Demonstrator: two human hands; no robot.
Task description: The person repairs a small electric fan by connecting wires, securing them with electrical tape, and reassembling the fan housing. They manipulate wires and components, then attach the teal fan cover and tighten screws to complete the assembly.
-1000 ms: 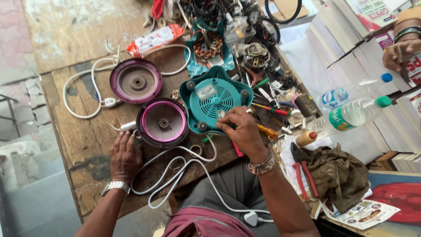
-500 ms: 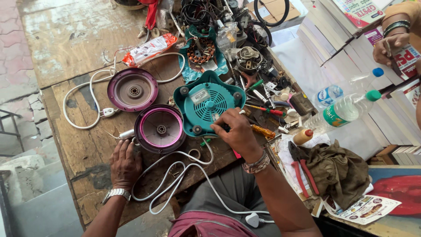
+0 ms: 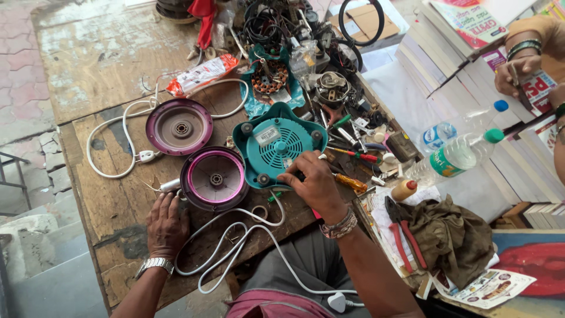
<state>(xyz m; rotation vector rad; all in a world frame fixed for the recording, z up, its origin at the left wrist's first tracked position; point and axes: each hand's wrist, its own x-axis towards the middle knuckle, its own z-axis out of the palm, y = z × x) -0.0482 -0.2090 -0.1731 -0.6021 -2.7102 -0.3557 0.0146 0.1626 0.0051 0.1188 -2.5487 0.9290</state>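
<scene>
Teal base (image 3: 276, 144) unmoved; right hand (image 3: 312, 182) has slid lower along its edge

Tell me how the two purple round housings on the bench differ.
The near purple housing lies by the left hand and touches the teal base, while the far purple housing lies apart from both. The near one shows a dark inside with a bright pink rim; the far one shows a pale grey-brown inside. Both are round, lie flat on the wooden bench, and have a small hub at the centre.
</scene>
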